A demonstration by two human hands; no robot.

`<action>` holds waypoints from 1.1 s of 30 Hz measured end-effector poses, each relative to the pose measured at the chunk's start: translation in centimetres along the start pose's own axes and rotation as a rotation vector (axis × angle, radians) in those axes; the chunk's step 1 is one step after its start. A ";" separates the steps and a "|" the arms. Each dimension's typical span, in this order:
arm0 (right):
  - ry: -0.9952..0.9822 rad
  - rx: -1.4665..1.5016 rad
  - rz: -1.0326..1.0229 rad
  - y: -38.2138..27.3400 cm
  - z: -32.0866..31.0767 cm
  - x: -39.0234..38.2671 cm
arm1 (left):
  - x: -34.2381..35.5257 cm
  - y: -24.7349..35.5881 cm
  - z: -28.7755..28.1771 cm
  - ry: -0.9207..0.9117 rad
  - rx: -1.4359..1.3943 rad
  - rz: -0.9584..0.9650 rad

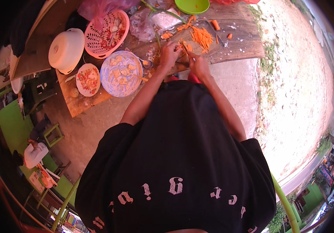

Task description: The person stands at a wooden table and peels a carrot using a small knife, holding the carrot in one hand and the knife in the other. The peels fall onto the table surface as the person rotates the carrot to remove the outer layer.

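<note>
At the wooden table's near edge, my right hand (200, 66) grips a knife (184, 47), its blade pointing away and to the left. Beside the blade, my left hand (169, 55) has its fingers bent over a piece of carrot (179, 48), which they partly cover. Both hands are over a wooden cutting board (214, 47). A heap of thin carrot strips (202, 38) lies just beyond the knife, to the right. Larger carrot chunks (215, 25) are scattered farther back and to the right.
Left of my hands stand a bowl of battered pieces (108, 86), a plate of chopped red bits (82, 90), a pink colander (123, 38) and a white basin (60, 52). Plastic bags (141, 24) and a green bowl (193, 5) are at the back. A person (35, 154) sits far left.
</note>
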State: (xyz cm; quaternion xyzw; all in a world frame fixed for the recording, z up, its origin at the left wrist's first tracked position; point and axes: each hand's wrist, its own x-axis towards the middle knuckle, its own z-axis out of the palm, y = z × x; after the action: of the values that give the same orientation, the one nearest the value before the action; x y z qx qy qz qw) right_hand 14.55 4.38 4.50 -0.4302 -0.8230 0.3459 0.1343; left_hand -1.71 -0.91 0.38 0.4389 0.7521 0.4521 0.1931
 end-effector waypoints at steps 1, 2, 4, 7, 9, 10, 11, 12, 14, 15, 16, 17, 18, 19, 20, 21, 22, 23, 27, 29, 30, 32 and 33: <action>0.003 0.001 0.005 0.0 0.0 0.1 | -0.1 0.2 -0.1 0.015 0.013 0.026; 0.007 0.003 0.011 0.0 -0.1 0.2 | -0.1 0.3 -0.3 0.030 0.027 0.053; 0.009 0.009 0.010 -0.4 -0.4 0.3 | -0.2 0.3 -0.4 0.071 0.033 0.076; -0.016 -0.003 0.016 -1.0 -0.6 0.2 | 0.1 -0.2 -0.4 0.119 0.036 0.080; -0.061 -0.043 0.049 -0.8 -0.3 0.1 | 0.3 -0.5 -0.5 0.107 0.071 0.102; -0.047 -0.034 0.040 -0.7 -0.2 0.1 | 0.3 -0.4 -0.4 0.098 0.053 0.086; -0.032 -0.026 0.030 -0.6 -0.2 0.1 | 0.3 -0.3 -0.5 0.089 0.036 0.071; -0.018 -0.017 0.020 -0.6 -0.1 0.2 | 0.4 -0.2 -0.5 0.081 0.018 0.055; -0.025 -0.019 0.004 -0.2 0.1 0.1 | 0.4 -0.2 -0.5 0.087 0.015 0.080; -0.029 -0.020 -0.003 -0.1 0.1 0.1 | 0.5 -0.2 -0.5 0.089 0.014 0.093; -0.024 -0.017 -0.006 -0.3 -0.1 0.2 | 0.5 -0.3 -0.5 0.085 0.006 0.072; -0.019 -0.013 -0.010 -0.6 -0.3 0.4 | 0.4 -0.3 -0.5 0.081 -0.002 0.052; -0.015 -0.009 -0.013 -0.9 -0.4 0.5 | 0.4 -0.4 -0.5 0.078 -0.009 0.032; -0.028 -0.014 -0.003 -0.9 -0.3 0.4 | 0.4 -0.4 -0.6 0.082 -0.017 0.037; -0.042 -0.019 0.007 -0.9 -0.2 0.2 | 0.3 -0.4 -0.7 0.086 -0.024 0.042; -0.056 -0.024 0.018 -0.8 -0.1 0.1 | 0.3 -0.4 -0.8 0.090 -0.031 0.048; -0.045 0.002 0.013 -0.7 0.0 0.2 | 0.3 0.1 -1.0 0.087 -0.036 0.034; -0.033 0.027 0.008 -0.5 0.0 0.3 | 0.1 0.6 -1.3 0.084 -0.040 0.019; -0.016 0.018 0.024 0.1 0.4 0.2 | -0.2 1.4 -1.4 0.086 0.068 0.055; -0.012 0.022 0.010 0.0 0.3 0.1 | -0.1 0.7 -1.0 0.086 0.071 0.044; -0.009 0.024 0.003 -0.1 0.3 0.0 | -0.1 0.4 -0.8 0.085 0.073 0.039; 0.001 0.018 -0.006 -0.1 0.2 0.0 | 0.2 0.1 -0.5 0.082 0.088 0.065; 0.005 0.015 -0.011 -0.1 0.2 -0.1 | 0.3 -0.1 -0.4 0.080 0.095 0.078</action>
State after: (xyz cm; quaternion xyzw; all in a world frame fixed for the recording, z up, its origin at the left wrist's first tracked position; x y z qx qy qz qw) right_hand 14.48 4.17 4.40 -0.4256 -0.8223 0.3502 0.1417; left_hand -2.16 -0.91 0.57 0.4580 0.7623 0.4402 0.1239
